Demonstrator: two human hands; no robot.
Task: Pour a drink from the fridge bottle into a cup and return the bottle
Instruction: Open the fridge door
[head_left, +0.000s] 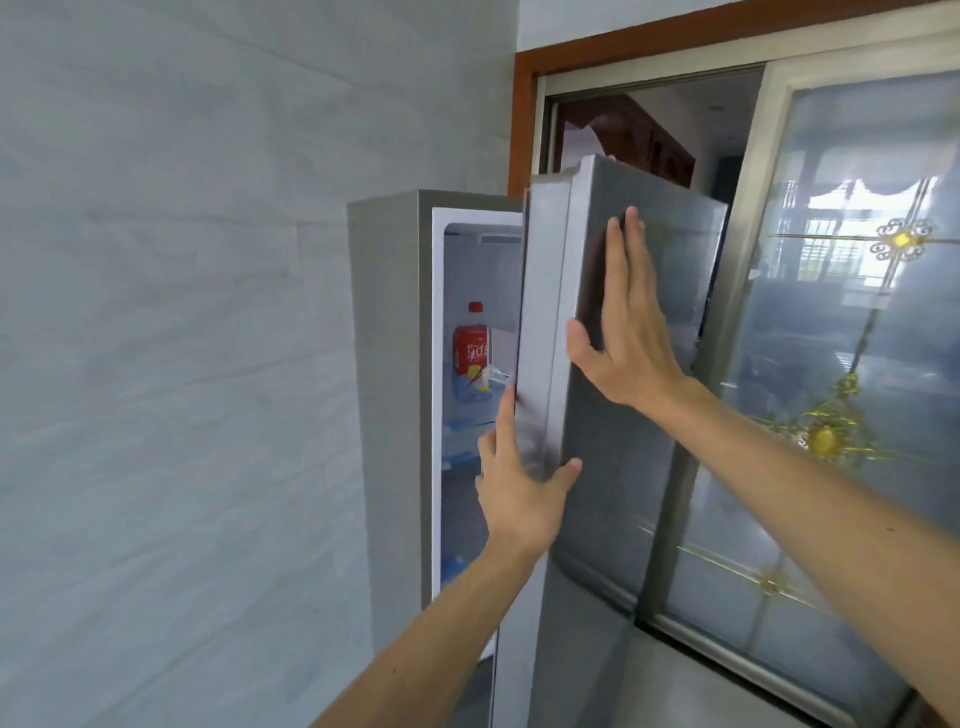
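Observation:
A grey fridge (389, 364) stands against the wall with its door (613, 467) partly ajar. Through the gap I see a bottle (471, 358) with a red cap and red label standing on an upper shelf. My left hand (519, 493) holds the door's free edge, fingers straight along its inner side and thumb on the outer face. My right hand (628, 322) lies flat on the door's outer face, fingers pointing up. No cup is in view.
A pale tiled wall (182, 338) fills the left. To the right of the fridge is a sliding glass door (831, 364) with gold ornaments in a brown wooden frame (522, 119). A lower fridge shelf (462, 457) shows through the gap.

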